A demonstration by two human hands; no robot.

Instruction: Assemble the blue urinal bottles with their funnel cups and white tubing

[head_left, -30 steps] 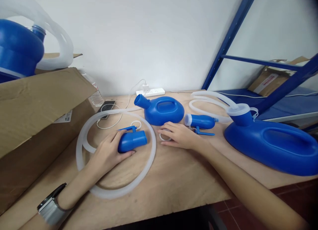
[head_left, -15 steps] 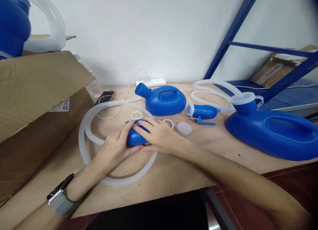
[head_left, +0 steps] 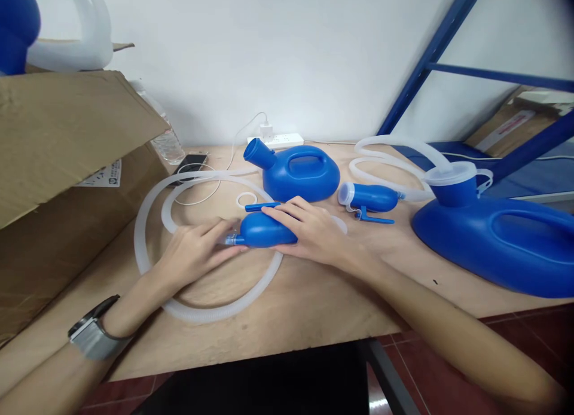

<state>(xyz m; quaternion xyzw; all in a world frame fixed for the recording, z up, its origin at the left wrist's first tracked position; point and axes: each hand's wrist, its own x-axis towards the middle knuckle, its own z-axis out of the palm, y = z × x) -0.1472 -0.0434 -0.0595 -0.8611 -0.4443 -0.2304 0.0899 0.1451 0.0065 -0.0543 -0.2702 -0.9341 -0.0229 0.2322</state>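
Note:
A small blue bottle (head_left: 264, 229) with a blue handle lies on the table, its narrow tip pointing left. My right hand (head_left: 309, 232) is wrapped round its right end. At the tip, my left hand (head_left: 197, 250) pinches the clear connector (head_left: 230, 240). A long translucent hose (head_left: 142, 235) loops round beneath both hands. Behind the bottle are a white ring (head_left: 247, 200) and a larger blue jug (head_left: 301, 174) with an open neck. A translucent cap (head_left: 339, 224) shows partly beyond my right hand.
To the right lie another small blue bottle (head_left: 374, 198) and a large lidded blue jug (head_left: 493, 235) with a hose. A cardboard box (head_left: 76, 122) stands at the left. A phone (head_left: 192, 164), power strip (head_left: 282, 141) and blue rack (head_left: 430, 62) are farther back.
My left hand has moved left from the bottle's body to its tip. The bottle and my right hand have shifted right, and the narrow end now shows. The view has shifted slightly.

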